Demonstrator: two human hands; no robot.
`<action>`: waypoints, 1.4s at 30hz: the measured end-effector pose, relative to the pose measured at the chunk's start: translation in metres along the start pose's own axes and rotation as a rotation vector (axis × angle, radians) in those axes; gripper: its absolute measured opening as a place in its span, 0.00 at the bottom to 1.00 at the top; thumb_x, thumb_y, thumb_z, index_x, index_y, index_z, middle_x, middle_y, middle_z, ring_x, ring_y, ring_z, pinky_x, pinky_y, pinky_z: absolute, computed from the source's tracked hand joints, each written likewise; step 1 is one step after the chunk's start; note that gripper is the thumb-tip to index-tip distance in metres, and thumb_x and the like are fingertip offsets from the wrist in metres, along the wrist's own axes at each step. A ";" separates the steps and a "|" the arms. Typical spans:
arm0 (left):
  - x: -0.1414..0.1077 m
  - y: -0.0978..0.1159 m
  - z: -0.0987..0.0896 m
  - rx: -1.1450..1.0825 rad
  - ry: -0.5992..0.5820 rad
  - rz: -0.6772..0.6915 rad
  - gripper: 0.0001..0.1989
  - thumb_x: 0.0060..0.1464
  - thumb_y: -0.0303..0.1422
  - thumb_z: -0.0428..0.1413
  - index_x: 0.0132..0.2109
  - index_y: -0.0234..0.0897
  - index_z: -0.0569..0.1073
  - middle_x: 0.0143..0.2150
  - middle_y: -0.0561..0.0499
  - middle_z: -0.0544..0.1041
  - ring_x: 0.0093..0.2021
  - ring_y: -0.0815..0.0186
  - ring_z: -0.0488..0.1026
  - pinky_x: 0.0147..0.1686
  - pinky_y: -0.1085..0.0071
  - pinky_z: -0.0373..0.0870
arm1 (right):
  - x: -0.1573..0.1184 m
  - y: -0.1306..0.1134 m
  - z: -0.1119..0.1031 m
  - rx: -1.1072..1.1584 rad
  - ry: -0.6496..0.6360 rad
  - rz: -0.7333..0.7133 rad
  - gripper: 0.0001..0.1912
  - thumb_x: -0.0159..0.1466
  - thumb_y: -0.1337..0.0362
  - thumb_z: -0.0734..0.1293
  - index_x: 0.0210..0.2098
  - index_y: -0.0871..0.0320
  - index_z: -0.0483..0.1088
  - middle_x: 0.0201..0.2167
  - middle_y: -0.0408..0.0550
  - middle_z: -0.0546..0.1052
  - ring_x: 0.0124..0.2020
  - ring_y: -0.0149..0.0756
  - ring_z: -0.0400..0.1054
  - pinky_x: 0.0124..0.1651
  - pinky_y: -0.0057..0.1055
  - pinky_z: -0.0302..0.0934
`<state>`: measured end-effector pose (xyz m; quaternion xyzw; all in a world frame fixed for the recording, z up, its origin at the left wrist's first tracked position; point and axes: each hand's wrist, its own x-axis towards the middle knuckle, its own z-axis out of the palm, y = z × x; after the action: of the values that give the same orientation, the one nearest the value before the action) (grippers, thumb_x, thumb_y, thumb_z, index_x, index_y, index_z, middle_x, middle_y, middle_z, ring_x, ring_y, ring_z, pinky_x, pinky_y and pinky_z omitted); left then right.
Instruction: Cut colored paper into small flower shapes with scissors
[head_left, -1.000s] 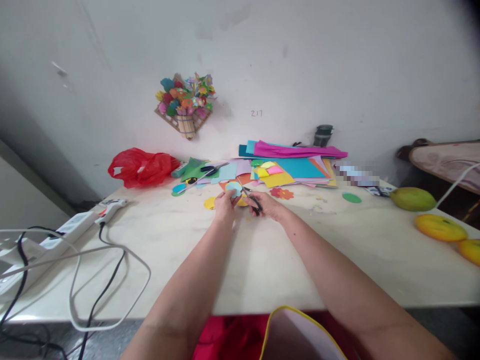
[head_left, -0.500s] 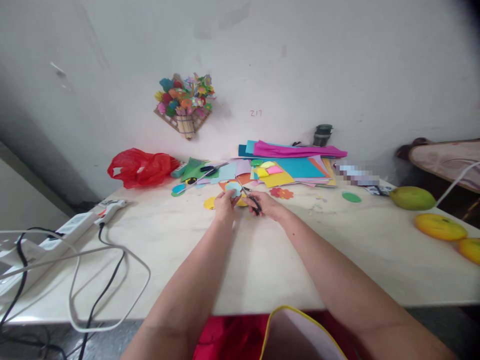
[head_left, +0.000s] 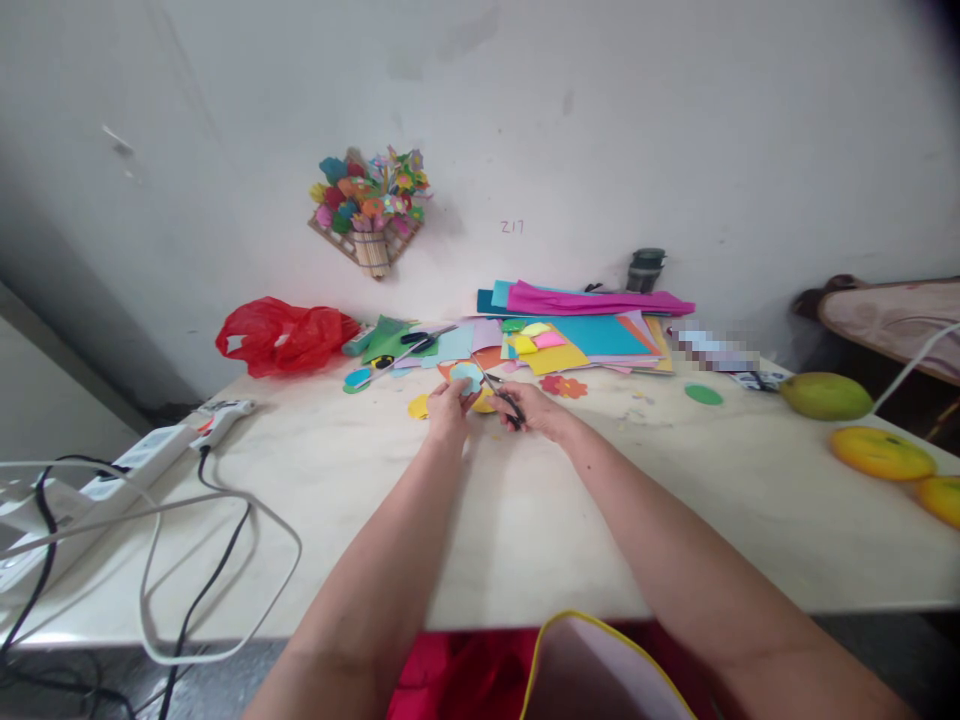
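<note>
Pinched in my left hand [head_left: 448, 405] is a light blue paper piece [head_left: 466, 376] with a scalloped edge. My right hand [head_left: 529, 408] is closed round the black handles of the scissors [head_left: 511, 406], whose blades point up and left beside the blue piece. Yellow paper pieces [head_left: 418, 406] lie on the table by my left hand, and another shows between the hands. Red and orange paper flowers [head_left: 571, 388] lie just beyond my right hand.
Coloured sheets [head_left: 600, 337] and a second pair of scissors [head_left: 427, 338] lie behind the hands. A red plastic bag [head_left: 281, 335] sits back left. Power strips [head_left: 112, 475] with cables lie left; a green mango [head_left: 826, 396] and yellow fruit [head_left: 881, 453] lie right.
</note>
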<state>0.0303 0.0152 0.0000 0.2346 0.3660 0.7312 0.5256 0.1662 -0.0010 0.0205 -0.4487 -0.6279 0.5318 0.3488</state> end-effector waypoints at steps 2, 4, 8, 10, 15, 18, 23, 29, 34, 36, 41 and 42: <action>0.000 0.002 0.000 0.007 -0.023 0.000 0.08 0.36 0.23 0.60 0.23 0.34 0.66 0.20 0.54 0.71 0.27 0.67 0.75 0.36 0.70 0.73 | 0.000 0.000 -0.001 -0.004 -0.011 -0.014 0.10 0.58 0.61 0.68 0.28 0.59 0.64 0.15 0.39 0.67 0.13 0.24 0.60 0.12 0.20 0.45; 0.000 0.004 -0.001 0.016 -0.048 -0.002 0.09 0.35 0.23 0.60 0.24 0.34 0.67 0.22 0.53 0.72 0.28 0.66 0.76 0.38 0.68 0.73 | 0.001 0.002 -0.002 -0.011 -0.022 -0.024 0.10 0.58 0.61 0.68 0.28 0.59 0.64 0.15 0.39 0.67 0.13 0.24 0.60 0.12 0.20 0.45; 0.001 0.006 -0.002 0.017 -0.074 -0.010 0.10 0.34 0.23 0.62 0.27 0.33 0.69 0.24 0.52 0.74 0.30 0.64 0.76 0.39 0.65 0.73 | 0.003 0.004 -0.005 -0.032 -0.025 -0.033 0.10 0.58 0.61 0.68 0.28 0.59 0.64 0.15 0.39 0.68 0.13 0.24 0.60 0.12 0.20 0.45; 0.002 0.007 -0.003 0.017 -0.070 -0.012 0.10 0.34 0.23 0.62 0.28 0.33 0.70 0.24 0.51 0.75 0.30 0.64 0.76 0.39 0.65 0.74 | 0.004 0.004 -0.005 -0.040 -0.021 -0.031 0.10 0.57 0.61 0.68 0.28 0.59 0.65 0.15 0.39 0.68 0.13 0.24 0.60 0.12 0.20 0.44; 0.006 0.008 -0.005 0.052 -0.075 -0.027 0.08 0.36 0.23 0.60 0.28 0.32 0.72 0.27 0.48 0.77 0.30 0.63 0.77 0.35 0.67 0.75 | 0.004 0.003 -0.007 -0.047 -0.022 -0.016 0.09 0.56 0.62 0.69 0.27 0.59 0.64 0.15 0.39 0.67 0.12 0.23 0.59 0.12 0.19 0.43; 0.009 0.008 -0.007 0.070 -0.093 -0.029 0.08 0.35 0.23 0.60 0.29 0.32 0.72 0.27 0.47 0.77 0.30 0.63 0.77 0.33 0.69 0.75 | 0.005 0.004 -0.009 -0.055 -0.038 0.000 0.09 0.55 0.62 0.69 0.27 0.59 0.64 0.15 0.39 0.67 0.12 0.23 0.59 0.12 0.19 0.43; 0.011 0.008 -0.010 0.082 -0.126 -0.033 0.07 0.36 0.23 0.61 0.28 0.31 0.73 0.28 0.46 0.77 0.30 0.62 0.77 0.33 0.68 0.75 | 0.007 0.009 -0.016 -0.063 -0.081 -0.018 0.11 0.55 0.59 0.69 0.27 0.59 0.64 0.15 0.39 0.67 0.13 0.24 0.59 0.13 0.20 0.43; 0.010 0.011 -0.010 0.101 -0.157 -0.051 0.07 0.37 0.23 0.60 0.29 0.30 0.74 0.28 0.45 0.77 0.31 0.61 0.77 0.33 0.68 0.76 | 0.007 0.010 -0.019 -0.060 -0.099 -0.015 0.12 0.54 0.59 0.70 0.27 0.59 0.65 0.15 0.39 0.67 0.13 0.24 0.59 0.13 0.20 0.45; 0.009 0.015 -0.010 0.124 -0.166 -0.079 0.08 0.38 0.21 0.59 0.31 0.29 0.74 0.30 0.45 0.78 0.31 0.62 0.78 0.34 0.68 0.76 | 0.005 0.007 -0.019 -0.032 -0.105 0.011 0.12 0.53 0.59 0.70 0.26 0.60 0.64 0.14 0.38 0.66 0.13 0.23 0.57 0.15 0.20 0.48; 0.009 0.016 -0.010 0.134 -0.177 -0.089 0.08 0.38 0.21 0.59 0.31 0.29 0.73 0.30 0.45 0.78 0.31 0.62 0.78 0.34 0.68 0.76 | 0.004 0.007 -0.020 -0.033 -0.106 0.008 0.13 0.52 0.60 0.71 0.26 0.60 0.64 0.14 0.38 0.65 0.13 0.23 0.57 0.15 0.20 0.50; 0.010 0.018 -0.012 0.148 -0.198 -0.103 0.07 0.39 0.21 0.58 0.31 0.28 0.74 0.30 0.45 0.78 0.31 0.62 0.77 0.35 0.68 0.76 | 0.002 0.004 -0.020 -0.030 -0.111 0.014 0.12 0.52 0.61 0.71 0.26 0.60 0.65 0.13 0.38 0.65 0.14 0.23 0.57 0.16 0.20 0.52; 0.011 0.018 -0.012 0.151 -0.199 -0.106 0.07 0.39 0.21 0.59 0.31 0.28 0.74 0.30 0.45 0.78 0.31 0.62 0.77 0.35 0.67 0.76 | 0.002 0.004 -0.020 -0.031 -0.115 0.012 0.11 0.53 0.61 0.71 0.26 0.60 0.65 0.13 0.38 0.65 0.14 0.23 0.57 0.16 0.20 0.52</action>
<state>0.0072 0.0186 0.0060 0.3250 0.3780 0.6460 0.5782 0.1849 0.0085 0.0202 -0.4262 -0.6525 0.5491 0.3020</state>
